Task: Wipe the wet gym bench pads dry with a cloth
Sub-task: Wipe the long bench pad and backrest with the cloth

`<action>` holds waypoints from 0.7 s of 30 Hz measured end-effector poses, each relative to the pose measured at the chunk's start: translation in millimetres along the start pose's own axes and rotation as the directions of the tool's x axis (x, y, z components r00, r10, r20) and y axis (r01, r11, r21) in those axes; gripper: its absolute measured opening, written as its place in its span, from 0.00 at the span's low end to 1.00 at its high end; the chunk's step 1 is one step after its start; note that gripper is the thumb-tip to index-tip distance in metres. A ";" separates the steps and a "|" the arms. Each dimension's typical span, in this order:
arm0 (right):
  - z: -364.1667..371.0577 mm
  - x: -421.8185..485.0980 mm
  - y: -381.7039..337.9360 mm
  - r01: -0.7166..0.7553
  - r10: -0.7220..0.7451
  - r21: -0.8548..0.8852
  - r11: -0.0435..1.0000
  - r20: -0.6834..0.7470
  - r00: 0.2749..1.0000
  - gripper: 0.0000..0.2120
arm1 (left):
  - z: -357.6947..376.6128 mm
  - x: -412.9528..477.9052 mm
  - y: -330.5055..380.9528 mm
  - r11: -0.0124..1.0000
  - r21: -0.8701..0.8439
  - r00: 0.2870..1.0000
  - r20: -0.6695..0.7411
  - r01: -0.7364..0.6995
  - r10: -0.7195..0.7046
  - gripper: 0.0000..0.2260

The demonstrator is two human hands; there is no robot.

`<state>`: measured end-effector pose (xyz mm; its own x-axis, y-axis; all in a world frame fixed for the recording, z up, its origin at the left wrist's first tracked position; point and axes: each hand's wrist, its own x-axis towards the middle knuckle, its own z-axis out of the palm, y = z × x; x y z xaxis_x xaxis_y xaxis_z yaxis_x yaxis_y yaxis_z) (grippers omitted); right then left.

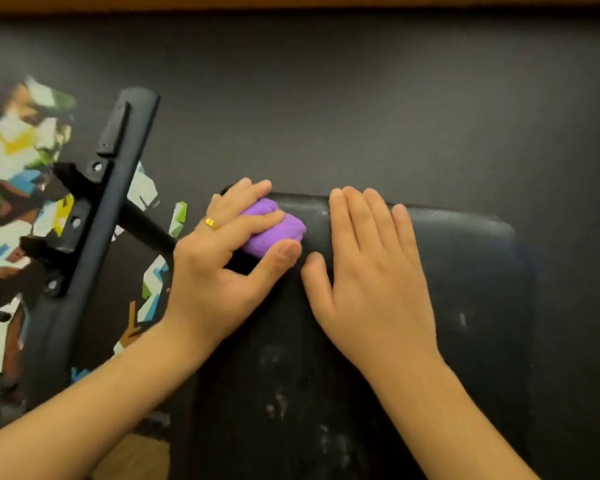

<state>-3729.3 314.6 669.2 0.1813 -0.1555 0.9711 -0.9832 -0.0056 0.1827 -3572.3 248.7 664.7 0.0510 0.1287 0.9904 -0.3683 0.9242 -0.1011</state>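
Note:
A black gym bench pad [465, 289] fills the lower middle and right of the view, with pale wet smears on its near part. My left hand [222, 268], with a gold ring on one finger, grips a bunched purple cloth [274, 230] at the pad's far left corner. My right hand [371, 271] lies flat on the pad just right of the cloth, fingers straight and together, thumb near my left thumb.
A black metal bench frame [94, 216] with bolts slants up at the left. Behind the pad is a dark wall [361, 98] with a multicoloured mural [18, 150] at the left. A strip of wood-coloured floor [136, 455] shows at bottom left.

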 end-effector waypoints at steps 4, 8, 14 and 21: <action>7.4 -5.8 -1.2 0.008 -0.014 -0.093 0.996 -0.061 0.998 0.33 | -1.5 -3.2 -0.8 0.999 -0.044 0.999 -0.037 -0.013 0.012 0.12; 10.5 -6.0 -0.9 0.023 -0.027 -0.135 0.991 -0.031 0.999 0.34 | -14.3 -5.0 4.6 0.998 0.062 0.989 0.149 0.009 -0.018 0.21; 8.9 -5.3 2.4 0.033 -0.030 -0.129 0.991 0.026 0.999 0.32 | -33.6 -2.3 19.5 0.947 0.321 0.918 0.368 0.026 -0.150 0.27; -6.6 -37.7 5.9 0.041 -0.036 -0.085 0.995 0.065 0.997 0.32 | -33.4 -1.7 37.0 0.953 0.264 0.889 0.386 0.151 -0.248 0.22</action>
<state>-3741.8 326.9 634.7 0.2146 -0.2195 0.9517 -0.9692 0.0725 0.2353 -3555.0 294.7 656.1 -0.2214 -0.2536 0.9416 -0.5881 0.8050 0.0785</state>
